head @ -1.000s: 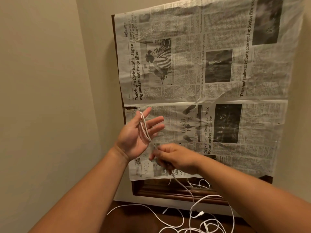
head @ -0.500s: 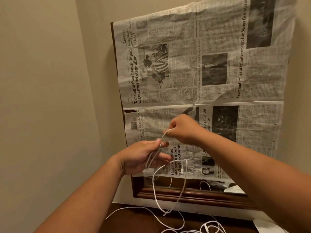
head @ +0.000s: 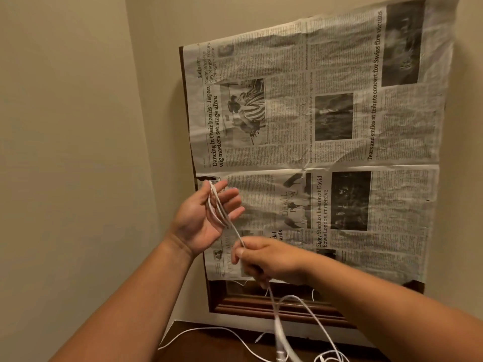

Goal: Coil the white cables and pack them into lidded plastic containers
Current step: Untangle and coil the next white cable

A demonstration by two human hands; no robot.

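Note:
My left hand (head: 206,218) is raised palm up with its fingers spread and straight. Several loops of a thin white cable (head: 217,205) lie wound across the palm and over the fingers. Just below it, my right hand (head: 264,259) pinches the same cable where it leaves the loops. The rest of the cable hangs down from that hand and blurs near the bottom edge. More loose white cables (head: 230,333) lie on the dark wooden surface (head: 209,346) below. No plastic container is in view.
A dark wooden frame (head: 261,304) leans on the beige wall, mostly covered by newspaper sheets (head: 313,126). The left wall meets it in a corner close to my left hand.
My left hand has turned palm up and risen with another loop on it. My right hand has swung down from above the left hand to below it, still pinching the cable.

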